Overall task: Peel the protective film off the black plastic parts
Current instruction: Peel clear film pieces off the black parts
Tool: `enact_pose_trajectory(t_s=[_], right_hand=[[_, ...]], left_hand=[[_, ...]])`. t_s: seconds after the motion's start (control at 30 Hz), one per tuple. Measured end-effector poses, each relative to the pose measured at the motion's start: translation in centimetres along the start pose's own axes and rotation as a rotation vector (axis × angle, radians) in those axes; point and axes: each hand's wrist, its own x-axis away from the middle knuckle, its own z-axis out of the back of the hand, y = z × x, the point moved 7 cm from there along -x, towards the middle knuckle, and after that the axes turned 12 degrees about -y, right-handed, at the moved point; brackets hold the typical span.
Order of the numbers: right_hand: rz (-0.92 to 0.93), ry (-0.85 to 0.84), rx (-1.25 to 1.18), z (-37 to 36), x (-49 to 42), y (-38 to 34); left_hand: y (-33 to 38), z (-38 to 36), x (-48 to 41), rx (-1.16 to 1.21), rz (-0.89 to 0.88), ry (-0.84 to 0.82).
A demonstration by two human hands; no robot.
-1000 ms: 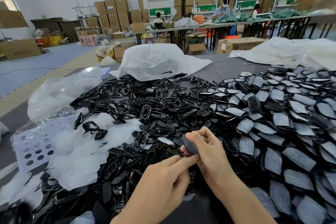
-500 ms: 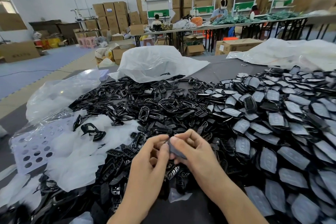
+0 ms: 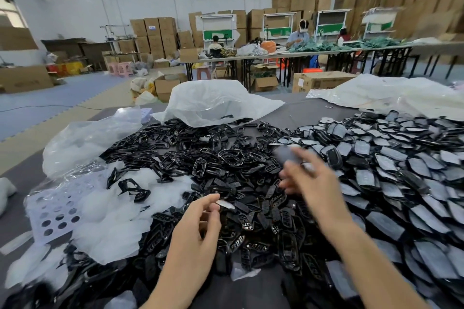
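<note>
Hands parted | left hand (image 3: 198,226) grip pinches film sliver (image 3: 226,205) | right hand (image 3: 315,183) blurred, grip cannot tell | over black parts (image 3: 226,155)

No legible text; carton label (image 3: 152,28) blurred (print too small).

Your right hand (image 3: 310,180) is blurred, its grip on the grey smear (image 3: 286,154) unclear. The sliver (image 3: 226,204) your left hand (image 3: 198,223) pinches is too small to name.
</note>
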Motion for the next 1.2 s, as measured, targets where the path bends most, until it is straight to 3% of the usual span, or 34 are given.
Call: enact_pose_trajectory(t_s=[0.1,0.2,0.33,0.43,0.53,0.63,0.77,0.9,1.03,1.1,1.2], right_hand=[[-0.049,0.290,-0.118,5.2,-1.1,-0.4],[-0.122,0.353,-0.131,5.4,-0.2,1.6],[-0.065,0.208,0.108,1.1,1.3,2.4],[0.009,0.067,0.238,-3.7,1.5,1.9],[0.030,-0.048,0.294,-7.4,0.9,1.6],[0.013,-0.137,0.294,-9.2,0.6,2.1],[-0.003,-0.147,0.233,-9.2,1.1,3.1],[0.017,-0.169,0.093,-9.3,1.1,3.3],[0.040,-0.256,0.002,-10.8,1.2,3.6],[0.078,-0.204,-0.005,-10.3,1.2,3.3],[0.088,-0.034,-0.059,-7.7,0.8,3.4]], left_hand=[[-0.2,1.0,1.2,-0.266,-0.041,-0.081],[-0.5,2.6,1.7,-0.551,-0.044,-0.102],[-1.4,3.8,1.2,-0.722,0.010,-0.027],[-2.1,3.1,-0.4,-0.803,0.154,0.009],[-3.0,2.4,-2.2,-0.879,0.289,0.011],[-3.9,2.2,-3.3,-0.959,0.313,-0.018],[-4.0,2.6,-3.6,-0.857,0.279,-0.011],[-2.4,3.1,-3.2,-0.131,0.197,0.115],[-0.5,-1.5,-3.0,0.379,0.253,-0.115],[-0.2,-2.3,-2.9,0.300,0.219,-0.142],[-0.8,-0.4,-3.4,-0.209,0.121,-0.077]])
